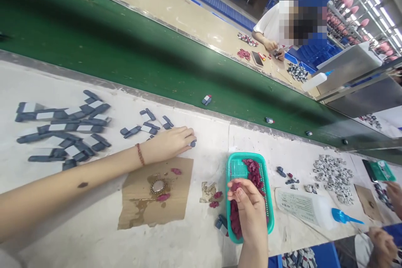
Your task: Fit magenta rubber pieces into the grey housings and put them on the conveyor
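My left hand reaches across the white table, its fingers closed on a small dark blue-and-white piece. My right hand is raised over the green basket, pinching a dark red piece. More dark red pieces lie in that basket. Below my left hand is a brown cardboard sheet with a round metal-rimmed dish and two red pieces. Blue-and-white pieces are spread at the left, with a smaller group beside my left wrist.
A glue bottle lies right of the basket, near a heap of small grey-white pieces. A green belt carries a few assembled pieces. Across it a person works; another person's hands show at the right edge.
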A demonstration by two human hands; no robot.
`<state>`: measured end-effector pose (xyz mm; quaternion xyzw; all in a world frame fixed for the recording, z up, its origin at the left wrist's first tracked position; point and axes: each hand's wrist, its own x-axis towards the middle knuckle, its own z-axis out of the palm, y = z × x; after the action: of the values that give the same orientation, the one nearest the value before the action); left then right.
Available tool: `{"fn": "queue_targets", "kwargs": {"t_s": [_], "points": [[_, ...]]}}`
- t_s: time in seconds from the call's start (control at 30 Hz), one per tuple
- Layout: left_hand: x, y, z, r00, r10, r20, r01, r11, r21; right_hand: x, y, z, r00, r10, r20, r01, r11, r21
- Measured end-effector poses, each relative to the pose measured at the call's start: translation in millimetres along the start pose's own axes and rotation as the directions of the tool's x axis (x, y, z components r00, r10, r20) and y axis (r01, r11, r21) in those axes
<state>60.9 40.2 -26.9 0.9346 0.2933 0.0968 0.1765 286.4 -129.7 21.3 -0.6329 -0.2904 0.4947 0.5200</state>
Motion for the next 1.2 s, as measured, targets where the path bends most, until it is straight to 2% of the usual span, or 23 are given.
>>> {"fn": "queue_targets", "kwargs": {"t_s": [0.1, 0.17, 0.2, 0.27, 0.33, 0.37, 0.4, 0.47, 0.53, 0.67, 0.73, 0.8, 0.87, 1.0, 1.07, 1.13, 1.2], "points": [[-7, 7, -7.4, 0.994, -0.105, -0.042, 0.09, 0.956, -0.279, -4, 3, 13, 1.0, -0.019, 0.013, 0.019, 1.0, -0.019], [-18, 12, -12.2, 0.975, -0.222, -0.016, 0.174, 0.803, -0.57, -6, 8, 24, 1.0, -0.027, 0.007, 0.027, 0.998, -0.065], [-25, 15, -13.9, 0.959, -0.281, 0.033, 0.222, 0.675, -0.703, -6, 11, 31, 1.0, -0.024, 0.006, 0.025, 0.996, -0.085], [-41, 19, -16.0, 0.916, -0.363, 0.172, 0.305, 0.348, -0.887, -7, 16, 46, 1.0, -0.018, 0.008, 0.019, 0.992, -0.122], [-57, 22, -17.2, 0.867, -0.402, 0.296, 0.338, 0.038, -0.94, -6, 21, 61, 0.999, -0.029, 0.028, 0.034, 0.982, -0.186], [-65, 24, -17.9, 0.841, -0.427, 0.333, 0.338, -0.067, -0.939, -6, 23, 69, 0.997, -0.046, 0.056, 0.058, 0.969, -0.241], [-71, 25, -18.8, 0.815, -0.457, 0.357, 0.334, -0.133, -0.933, -6, 25, 77, 0.993, -0.068, 0.097, 0.095, 0.946, -0.309], [-83, 28, -20.2, 0.766, -0.526, 0.369, 0.326, -0.178, -0.929, -5, 29, 90, 0.971, -0.116, 0.209, 0.199, 0.875, -0.44], [-92, 29, -20.3, 0.721, -0.59, 0.363, 0.304, -0.202, -0.931, -3, 33, 102, 0.924, -0.175, 0.339, 0.339, 0.785, -0.518], [-103, 28, -15.6, 0.634, -0.669, 0.389, 0.268, -0.281, -0.921, 0, 41, 120, 0.775, -0.279, 0.567, 0.613, 0.554, -0.563], [-105, 27, -12.6, 0.632, -0.673, 0.385, 0.242, -0.301, -0.922, 2, 45, 124, 0.727, -0.295, 0.62, 0.681, 0.426, -0.595], [-107, 26, -10.4, 0.646, -0.657, 0.388, 0.2, -0.345, -0.917, 4, 47, 126, 0.715, -0.298, 0.633, 0.699, 0.331, -0.633], [-108, 26, -8.8, 0.663, -0.625, 0.412, 0.176, -0.405, -0.897, 4, 49, 126, 0.713, -0.293, 0.638, 0.701, 0.29, -0.651], [-110, 26, -5.9, 0.706, -0.56, 0.434, 0.179, -0.453, -0.874, 3, 50, 126, 0.697, -0.275, 0.663, 0.717, 0.294, -0.632], [-110, 25, -4.6, 0.732, -0.532, 0.425, 0.18, -0.45, -0.875, 3, 50, 126, 0.714, -0.266, 0.648, 0.699, 0.339, -0.63], [-111, 24, -3.4, 0.756, -0.517, 0.401, 0.181, -0.424, -0.887, 3, 48, 125, 0.764, -0.232, 0.602, 0.631, 0.462, -0.623], [-111, 24, -2.4, 0.775, -0.508, 0.378, 0.202, -0.368, -0.908, 4, 43, 124, 0.829, -0.169, 0.533, 0.502, 0.643, -0.578]]}}
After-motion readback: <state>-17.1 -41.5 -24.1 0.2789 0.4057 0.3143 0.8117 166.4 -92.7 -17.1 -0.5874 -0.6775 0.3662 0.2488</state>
